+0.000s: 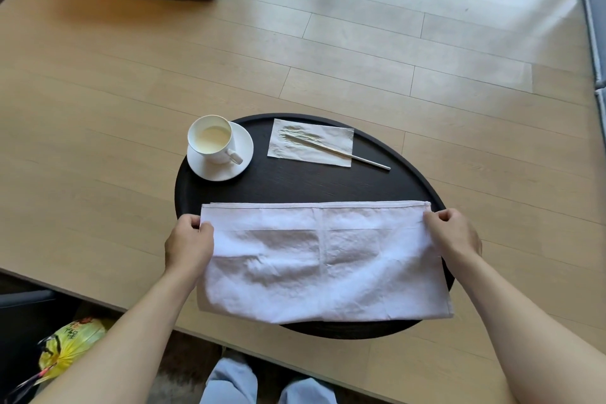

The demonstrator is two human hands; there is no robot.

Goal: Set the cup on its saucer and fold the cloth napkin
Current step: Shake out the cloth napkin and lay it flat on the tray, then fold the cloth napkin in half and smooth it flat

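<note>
Head view looked down on a round dark table (295, 187), and the biggest thing on it was the cloth napkin (321, 259), lying across the near half, apparently folded once with its doubled hemmed edges along the far side. It looked light, limp and creased, likely to sag or shift unless held at both ends, so the short side edges seemed the right places to grip. The left hand (188, 244) was pinched closed on the left edge, the right hand (451, 233) likewise on the right edge near the far corner. At the far left, the saucer (244, 141) carried the cup (213, 138), upright and holding pale liquid: breakable and spillable, best taken by its handle.
</note>
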